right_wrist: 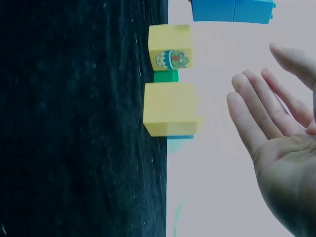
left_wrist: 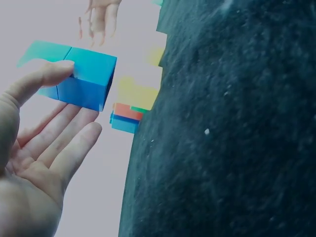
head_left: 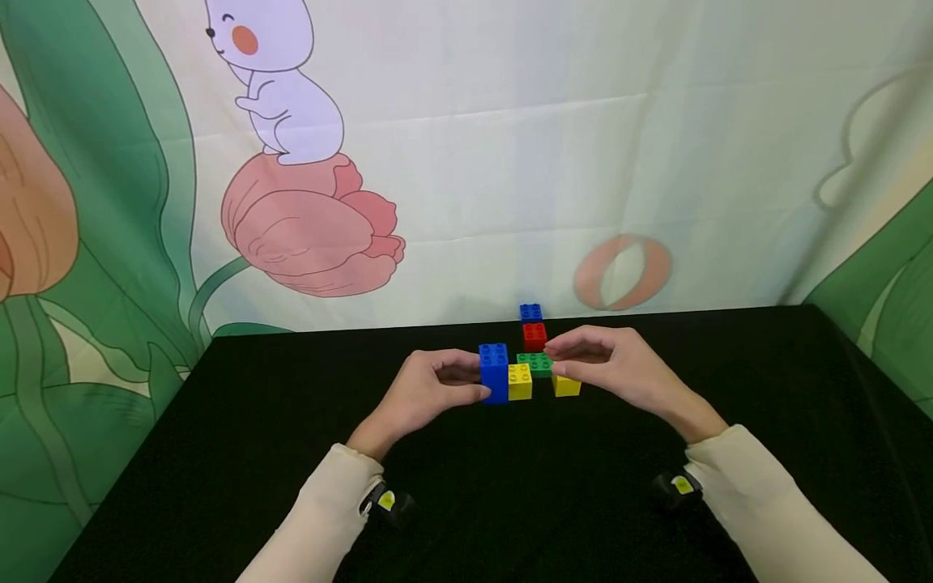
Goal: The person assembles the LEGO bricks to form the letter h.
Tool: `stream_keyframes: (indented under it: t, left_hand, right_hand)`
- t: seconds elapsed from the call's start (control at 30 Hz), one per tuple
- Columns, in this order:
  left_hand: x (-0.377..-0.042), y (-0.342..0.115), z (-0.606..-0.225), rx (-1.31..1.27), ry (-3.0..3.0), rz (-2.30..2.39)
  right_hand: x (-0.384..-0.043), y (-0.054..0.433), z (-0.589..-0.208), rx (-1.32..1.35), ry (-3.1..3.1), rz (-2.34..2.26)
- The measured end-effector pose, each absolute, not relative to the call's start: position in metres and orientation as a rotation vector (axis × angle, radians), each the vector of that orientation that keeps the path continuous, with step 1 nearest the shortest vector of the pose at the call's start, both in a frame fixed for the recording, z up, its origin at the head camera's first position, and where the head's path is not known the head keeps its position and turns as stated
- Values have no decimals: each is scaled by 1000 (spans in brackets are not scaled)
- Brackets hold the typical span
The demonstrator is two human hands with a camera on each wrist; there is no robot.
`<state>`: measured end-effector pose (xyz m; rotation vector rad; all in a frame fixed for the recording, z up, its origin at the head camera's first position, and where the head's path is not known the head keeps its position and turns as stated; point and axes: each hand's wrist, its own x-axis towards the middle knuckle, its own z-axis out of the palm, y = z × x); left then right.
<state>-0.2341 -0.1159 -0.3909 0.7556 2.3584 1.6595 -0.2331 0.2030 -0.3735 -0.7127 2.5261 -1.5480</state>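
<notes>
A stack of two blue toy bricks is held by my left hand, thumb on the near side and fingers behind. In the left wrist view the blue stack is clear of the dark cloth. My right hand holds nothing; its fingers are extended above the right yellow brick. Another yellow brick stands beside the blue stack. In the right wrist view this farther yellow brick bears a printed picture. Between and behind the yellow bricks lies a green brick, partly hidden by the right fingers.
Behind the green brick are a red brick and another blue brick, near the table's back edge. Black cloth covers the table. A printed curtain hangs right behind it.
</notes>
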Motion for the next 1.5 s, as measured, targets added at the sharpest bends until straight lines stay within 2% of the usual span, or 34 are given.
stream_keyframes:
  t: [1.5]
  left_hand:
    - [-250, -132, -405, 462, 2591, 1577]
  right_hand:
    - [-253, 234, -397, -538, 2558, -1428]
